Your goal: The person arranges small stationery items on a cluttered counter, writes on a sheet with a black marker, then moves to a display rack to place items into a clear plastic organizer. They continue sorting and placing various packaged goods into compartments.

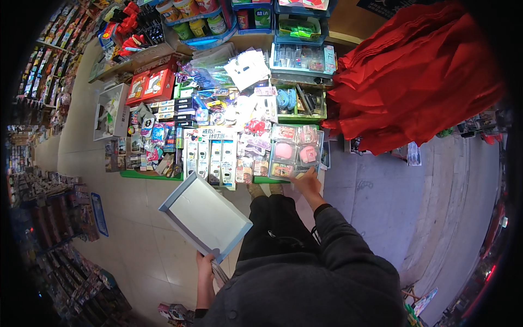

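My left hand [205, 265] grips one corner of a shallow, pale blue-edged box [206, 216], tilted over the floor. Its whitish inside faces up and looks bare. A thin greyish thing [220, 274] shows beside that hand, too unclear to name. At the display's near right corner, my right hand [307, 184] has its fingers curled at the lower edge of a clear plastic tray [282, 164] with several compartments. Pink rounded items [283, 151] sit in some of them. Whether the fingers grip the tray or something in it is hidden.
Left of the tray stand boxed finger timers [210, 159], small packaged goods and red boxes [151, 86]. Behind are blue tiered racks [302, 57] with snack tubs [198, 28]. Red cloth or bags [416, 77] hang at the right. Stocked shelves [49, 61] line the left.
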### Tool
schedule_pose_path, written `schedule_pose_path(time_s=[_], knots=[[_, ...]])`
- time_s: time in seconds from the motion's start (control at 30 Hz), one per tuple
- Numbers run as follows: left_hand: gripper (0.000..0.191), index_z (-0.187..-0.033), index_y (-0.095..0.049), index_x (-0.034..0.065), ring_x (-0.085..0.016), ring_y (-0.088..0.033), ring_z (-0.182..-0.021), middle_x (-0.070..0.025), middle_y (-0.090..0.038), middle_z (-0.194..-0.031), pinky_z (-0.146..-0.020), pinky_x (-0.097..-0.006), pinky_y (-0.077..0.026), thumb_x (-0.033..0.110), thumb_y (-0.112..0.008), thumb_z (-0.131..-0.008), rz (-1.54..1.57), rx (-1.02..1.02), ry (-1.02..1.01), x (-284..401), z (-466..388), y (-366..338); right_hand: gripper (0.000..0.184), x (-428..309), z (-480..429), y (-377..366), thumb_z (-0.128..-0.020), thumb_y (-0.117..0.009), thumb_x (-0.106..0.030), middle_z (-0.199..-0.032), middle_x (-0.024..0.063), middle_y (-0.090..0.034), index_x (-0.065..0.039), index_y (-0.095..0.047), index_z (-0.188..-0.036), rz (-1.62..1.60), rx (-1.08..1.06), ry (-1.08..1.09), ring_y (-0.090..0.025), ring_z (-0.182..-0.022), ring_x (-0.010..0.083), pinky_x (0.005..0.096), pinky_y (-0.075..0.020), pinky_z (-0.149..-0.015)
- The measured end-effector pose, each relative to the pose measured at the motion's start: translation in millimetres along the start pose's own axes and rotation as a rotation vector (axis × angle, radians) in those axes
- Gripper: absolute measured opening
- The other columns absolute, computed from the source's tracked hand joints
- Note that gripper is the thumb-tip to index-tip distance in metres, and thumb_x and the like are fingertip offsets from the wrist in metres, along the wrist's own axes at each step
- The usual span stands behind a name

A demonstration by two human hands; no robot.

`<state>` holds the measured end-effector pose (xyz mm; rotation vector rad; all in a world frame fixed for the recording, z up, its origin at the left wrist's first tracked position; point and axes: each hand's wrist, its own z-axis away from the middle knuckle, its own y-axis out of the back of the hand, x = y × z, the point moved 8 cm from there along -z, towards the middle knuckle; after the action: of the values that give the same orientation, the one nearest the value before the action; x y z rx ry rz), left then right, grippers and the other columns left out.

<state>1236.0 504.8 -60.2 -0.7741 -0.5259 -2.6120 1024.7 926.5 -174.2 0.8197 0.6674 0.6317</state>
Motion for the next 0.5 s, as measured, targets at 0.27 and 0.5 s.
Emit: schedule_pose_path(time_s=[0.27, 0.5], knots=[[0.052, -0.114, -0.043, -0.0051, -0.025, -0.056, -0.091, -0.015, -0.054, -0.1, -0.079, -0.0318, -0.045, -0.003, -0.049, -0.063, -0.037, -0.032, -0.011, 6.9, 15.9, -10.0, 0.087, -9.5, 2.2, -12.1, -0.056, -0.073, -0.057, -0.107, 0.0221, -0.049, 0.001, -0.037, -0.111, -0.139, 0.078, -0.169, -0.056, -0.093, 0.0357, 0.0433, -0.0469, -0.076], [0.053, -0.116, -0.042, -0.0051, -0.026, -0.056, -0.092, -0.0148, -0.054, -0.102, -0.08, -0.0322, -0.045, -0.003, -0.049, -0.063, -0.026, -0.024, -0.008, 0.6, 26.3, -5.9, 0.085, 22.0, 18.6, -39.6, -0.062, -0.072, -0.052, -0.119, 0.0248, -0.046, 0.004, -0.036, -0.116, -0.122, 0.147, -0.154, -0.054, -0.101, 0.0339, 0.0455, -0.045, -0.08]])
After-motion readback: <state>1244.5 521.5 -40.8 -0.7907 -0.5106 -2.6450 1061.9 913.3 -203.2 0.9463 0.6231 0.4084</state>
